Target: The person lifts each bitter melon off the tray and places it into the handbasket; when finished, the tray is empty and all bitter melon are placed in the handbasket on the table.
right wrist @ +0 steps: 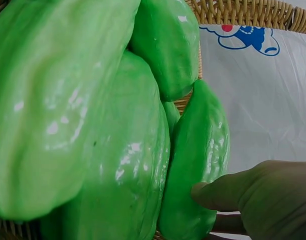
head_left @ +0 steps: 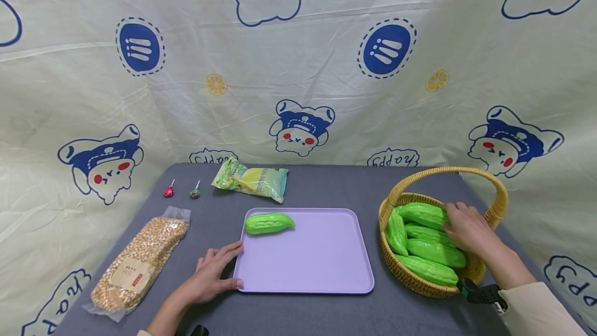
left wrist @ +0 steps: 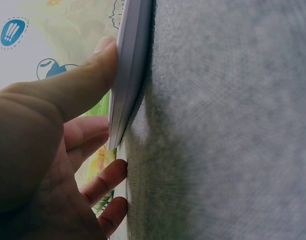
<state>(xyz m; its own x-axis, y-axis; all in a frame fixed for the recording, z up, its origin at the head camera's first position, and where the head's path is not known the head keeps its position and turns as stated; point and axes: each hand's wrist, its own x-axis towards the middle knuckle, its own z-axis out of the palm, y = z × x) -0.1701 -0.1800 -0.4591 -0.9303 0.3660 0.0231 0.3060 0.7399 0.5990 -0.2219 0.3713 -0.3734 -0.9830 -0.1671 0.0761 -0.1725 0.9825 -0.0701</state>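
Note:
A light purple tray [head_left: 317,258] lies on the table with one green bitter melon [head_left: 269,223] in its far left corner. My left hand [head_left: 212,274] rests at the tray's left edge. Its thumb touches the rim and its other fingers are spread along the side. At the right, a woven basket [head_left: 410,281] holds several bitter melons. My right hand [head_left: 468,227] reaches into it and grips the far bitter melon [head_left: 423,214] at its right end. In the right wrist view the thumb presses on that melon [right wrist: 195,160], and the other fingers are mostly hidden behind it.
The basket's tall handle [head_left: 448,169] arches over the melons. A yellow-green snack bag [head_left: 254,180] lies behind the tray. Red [head_left: 169,191] and green [head_left: 195,192] lollipops lie at the far left. A clear bag of corn kernels [head_left: 140,263] lies left of my left hand.

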